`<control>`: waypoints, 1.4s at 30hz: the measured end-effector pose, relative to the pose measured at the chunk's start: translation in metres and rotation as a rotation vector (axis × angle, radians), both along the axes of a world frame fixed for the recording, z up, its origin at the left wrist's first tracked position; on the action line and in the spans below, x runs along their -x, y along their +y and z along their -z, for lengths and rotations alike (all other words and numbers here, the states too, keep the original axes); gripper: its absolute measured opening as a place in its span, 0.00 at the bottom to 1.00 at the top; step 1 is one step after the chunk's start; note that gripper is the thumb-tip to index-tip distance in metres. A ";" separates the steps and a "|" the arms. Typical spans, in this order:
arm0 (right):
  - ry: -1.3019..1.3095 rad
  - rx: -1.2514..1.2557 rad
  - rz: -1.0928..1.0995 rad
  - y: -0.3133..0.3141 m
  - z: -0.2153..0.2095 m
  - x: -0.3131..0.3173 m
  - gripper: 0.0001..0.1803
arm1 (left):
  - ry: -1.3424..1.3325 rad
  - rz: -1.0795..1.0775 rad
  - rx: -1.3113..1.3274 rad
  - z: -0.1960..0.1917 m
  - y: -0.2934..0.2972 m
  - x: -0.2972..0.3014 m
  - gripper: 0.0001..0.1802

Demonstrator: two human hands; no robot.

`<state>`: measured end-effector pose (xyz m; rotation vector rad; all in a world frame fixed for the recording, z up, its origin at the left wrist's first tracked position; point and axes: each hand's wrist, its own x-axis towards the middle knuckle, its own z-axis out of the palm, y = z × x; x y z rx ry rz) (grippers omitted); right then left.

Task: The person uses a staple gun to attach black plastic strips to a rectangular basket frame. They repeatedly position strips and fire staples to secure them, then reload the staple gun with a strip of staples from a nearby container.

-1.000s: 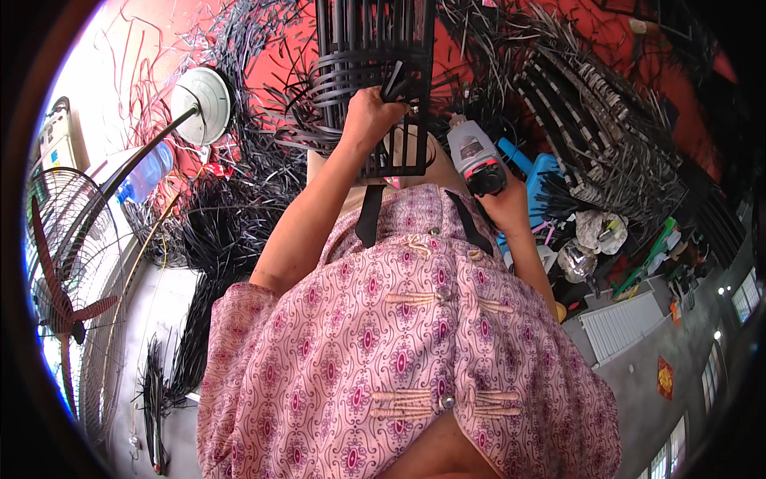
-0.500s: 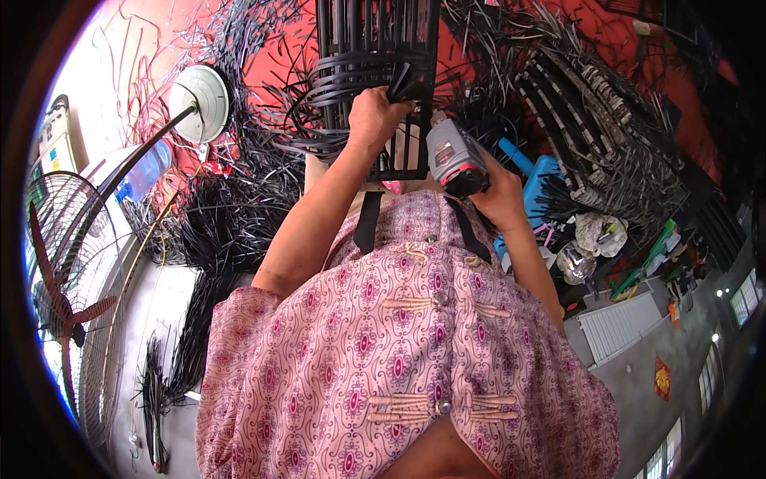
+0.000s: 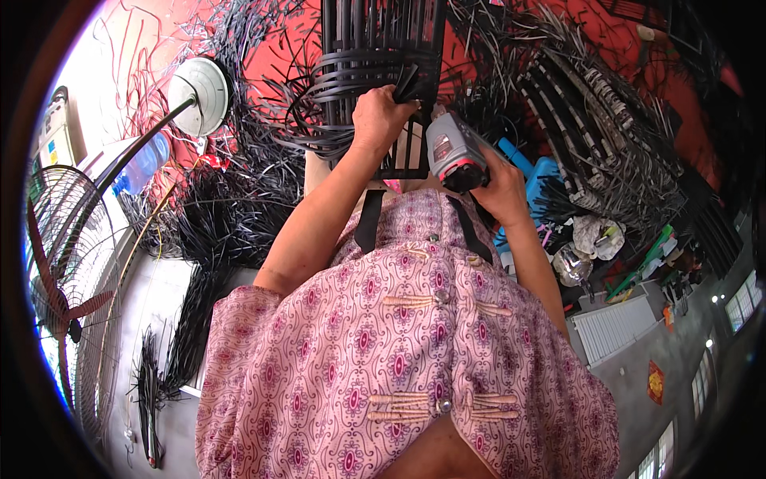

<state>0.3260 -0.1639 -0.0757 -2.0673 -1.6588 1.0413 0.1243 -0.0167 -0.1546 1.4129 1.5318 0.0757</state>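
A black slatted frame (image 3: 383,32) stands in front of me, with flat black plastic strips (image 3: 351,76) wound across it. My left hand (image 3: 381,120) is closed on the end of one black strip (image 3: 407,81) at the frame's right side. My right hand (image 3: 504,191) grips a grey-and-black staple gun (image 3: 455,148) by its handle. Its nose points at the frame's right rail, close to my left fingertips. Whether the nose touches the rail, I cannot tell.
Loose black strips (image 3: 231,211) lie heaped to the left, near a round lamp-like base (image 3: 198,96) and a fan (image 3: 64,295). Bundled grey-black strips (image 3: 598,120) lie right, by a blue plastic object (image 3: 542,180) and a white cloth (image 3: 598,237). The floor (image 3: 471,60) ahead is red.
The view has shifted slightly. Both hands keep nearly the same place at the frame, the left still on the strip and the right still on the staple gun.
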 end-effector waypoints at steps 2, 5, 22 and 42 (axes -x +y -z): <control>-0.014 0.005 -0.015 0.001 -0.001 0.002 0.33 | 0.004 0.002 -0.001 -0.002 0.003 0.002 0.19; -0.019 0.009 -0.017 0.003 0.002 0.003 0.34 | 0.001 0.008 -0.010 0.000 0.002 0.002 0.20; -0.115 0.147 -0.035 0.014 -0.008 0.012 0.29 | -0.178 -0.020 -0.066 0.015 0.002 0.010 0.20; 0.248 0.262 0.720 -0.075 -0.003 -0.050 0.14 | -0.734 -1.127 -0.060 0.011 0.028 0.215 0.19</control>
